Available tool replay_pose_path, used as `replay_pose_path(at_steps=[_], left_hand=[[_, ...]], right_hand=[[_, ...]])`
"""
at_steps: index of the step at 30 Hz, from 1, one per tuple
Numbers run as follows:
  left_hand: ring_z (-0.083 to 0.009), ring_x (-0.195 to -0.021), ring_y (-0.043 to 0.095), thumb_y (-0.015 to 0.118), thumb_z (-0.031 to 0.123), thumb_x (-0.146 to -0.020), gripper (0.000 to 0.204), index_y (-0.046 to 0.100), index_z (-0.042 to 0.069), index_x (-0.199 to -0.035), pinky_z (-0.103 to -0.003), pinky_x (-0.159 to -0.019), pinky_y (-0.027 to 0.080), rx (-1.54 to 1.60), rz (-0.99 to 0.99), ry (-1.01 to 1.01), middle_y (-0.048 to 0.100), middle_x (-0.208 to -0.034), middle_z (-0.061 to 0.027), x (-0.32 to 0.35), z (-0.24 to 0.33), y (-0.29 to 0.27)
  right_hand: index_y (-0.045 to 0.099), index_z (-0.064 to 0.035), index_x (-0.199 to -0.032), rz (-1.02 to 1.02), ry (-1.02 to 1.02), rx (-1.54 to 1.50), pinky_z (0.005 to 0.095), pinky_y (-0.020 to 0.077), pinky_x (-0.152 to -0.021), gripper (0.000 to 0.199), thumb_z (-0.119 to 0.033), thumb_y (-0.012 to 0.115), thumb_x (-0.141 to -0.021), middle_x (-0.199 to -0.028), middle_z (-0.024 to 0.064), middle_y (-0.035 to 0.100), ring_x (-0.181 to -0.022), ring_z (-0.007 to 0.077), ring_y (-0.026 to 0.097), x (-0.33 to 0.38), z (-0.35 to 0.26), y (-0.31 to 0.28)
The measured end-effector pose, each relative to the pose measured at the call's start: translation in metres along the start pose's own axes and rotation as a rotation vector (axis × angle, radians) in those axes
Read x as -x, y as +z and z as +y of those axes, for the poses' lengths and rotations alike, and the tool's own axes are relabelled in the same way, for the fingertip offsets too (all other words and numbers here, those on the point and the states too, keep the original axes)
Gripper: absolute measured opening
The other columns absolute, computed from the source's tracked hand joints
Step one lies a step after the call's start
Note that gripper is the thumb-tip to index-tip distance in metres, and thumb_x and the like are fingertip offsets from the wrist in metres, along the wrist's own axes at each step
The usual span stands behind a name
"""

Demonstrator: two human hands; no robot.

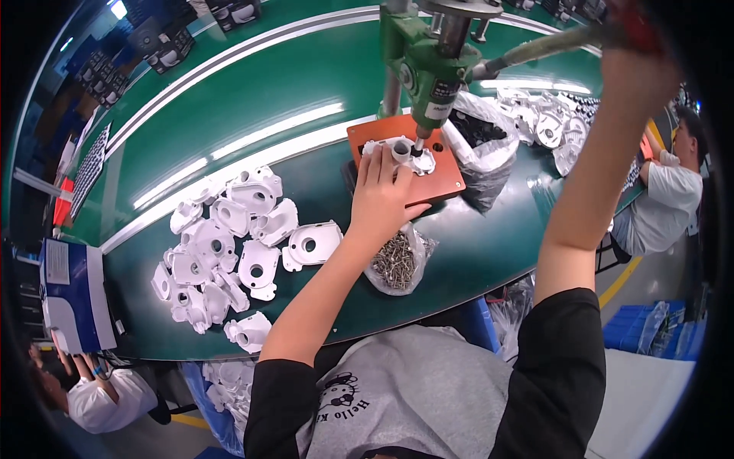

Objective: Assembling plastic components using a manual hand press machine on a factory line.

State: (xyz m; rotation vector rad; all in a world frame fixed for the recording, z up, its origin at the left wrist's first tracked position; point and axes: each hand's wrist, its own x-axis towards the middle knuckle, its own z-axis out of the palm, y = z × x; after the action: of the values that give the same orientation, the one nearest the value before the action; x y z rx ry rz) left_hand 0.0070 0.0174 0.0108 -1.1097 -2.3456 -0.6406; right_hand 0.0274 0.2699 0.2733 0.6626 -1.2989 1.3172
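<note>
My left hand (378, 197) holds a white plastic housing (423, 162) down on an orange fixture block (447, 182). Its fingers lie over the housing's near left side, and the thumb reaches out along the block's front edge. Above stands a green hand press (433, 76), its narrow tip coming down at the housing beside a round raised collar. Up at the right, my right hand (641, 73) grips the red-ended press lever (539, 52); its fingers are partly lost in blur and the dark rim.
White housings (214, 249) lie heaped on the green table at left. A bag of screws (397, 264) sits near the block, a bag of black parts (478, 134) behind it. More white parts (554, 126) lie right. Co-workers (661, 191) sit at both sides.
</note>
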Motion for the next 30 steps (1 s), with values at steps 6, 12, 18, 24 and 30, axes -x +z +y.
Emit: replay_pose_path(at_steps=[6, 12, 18, 24, 30], left_hand=[[-0.0418, -0.119, 0.046, 0.081, 0.045, -0.057, 0.066, 0.057, 0.001, -0.1, -0.05, -0.104, 0.033, -0.031, -0.007, -0.017, 0.047, -0.126, -0.0289, 0.001, 0.001, 0.002], [-0.0425, -0.117, 0.047, 0.081, 0.042, -0.056, 0.069, 0.052, 0.0, -0.101, -0.051, -0.104, 0.033, -0.041, 0.013, -0.011, 0.049, -0.121, -0.0293, 0.003, -0.001, 0.001], [-0.042, -0.118, 0.047, 0.081, 0.042, -0.056, 0.065, 0.054, 0.001, -0.099, -0.051, -0.104, 0.033, -0.046, -0.004, -0.003, 0.049, -0.122, -0.0292, -0.003, 0.0, 0.0], [-0.041, -0.121, 0.044, 0.079, 0.045, -0.059, 0.064, 0.055, 0.003, -0.101, -0.051, -0.104, 0.032, -0.059, -0.013, -0.008, 0.049, -0.124, -0.0277, 0.003, -0.001, 0.003], [-0.039, -0.123, 0.042, 0.077, 0.046, -0.063, 0.066, 0.056, 0.001, -0.107, -0.047, -0.106, 0.03, -0.072, -0.04, -0.025, 0.045, -0.13, -0.027, 0.001, 0.008, -0.001]], right_hand=[[0.028, -0.0113, -0.052, -0.402, 0.076, -0.265, 0.0408, 0.0242, -0.073, 0.026, -0.026, 0.044, -0.067, -0.062, 0.0105, 0.043, -0.074, 0.0284, 0.037, 0.078, -0.055, -0.047], [0.041, -0.0134, -0.053, -0.189, 0.267, -0.072, 0.044, 0.0269, -0.084, 0.039, -0.038, 0.036, -0.083, -0.064, 0.0069, 0.045, -0.078, 0.0256, 0.042, 0.177, -0.077, -0.051], [0.036, -0.016, -0.05, -0.087, 0.3, -0.039, 0.0441, 0.0252, -0.1, 0.036, -0.034, 0.037, -0.082, -0.065, 0.0054, 0.045, -0.082, 0.0229, 0.042, 0.227, -0.068, -0.053], [0.04, -0.0112, -0.051, -0.176, 0.3, 0.012, 0.0471, 0.0253, -0.098, 0.044, -0.038, 0.035, -0.086, -0.066, 0.0105, 0.049, -0.081, 0.0267, 0.043, 0.21, -0.073, -0.056], [0.051, -0.0028, -0.119, -0.092, 0.14, -0.149, 0.0555, 0.0334, -0.093, 0.046, -0.038, 0.041, -0.091, -0.101, 0.0131, 0.052, -0.112, 0.026, 0.045, 0.102, -0.041, -0.021]])
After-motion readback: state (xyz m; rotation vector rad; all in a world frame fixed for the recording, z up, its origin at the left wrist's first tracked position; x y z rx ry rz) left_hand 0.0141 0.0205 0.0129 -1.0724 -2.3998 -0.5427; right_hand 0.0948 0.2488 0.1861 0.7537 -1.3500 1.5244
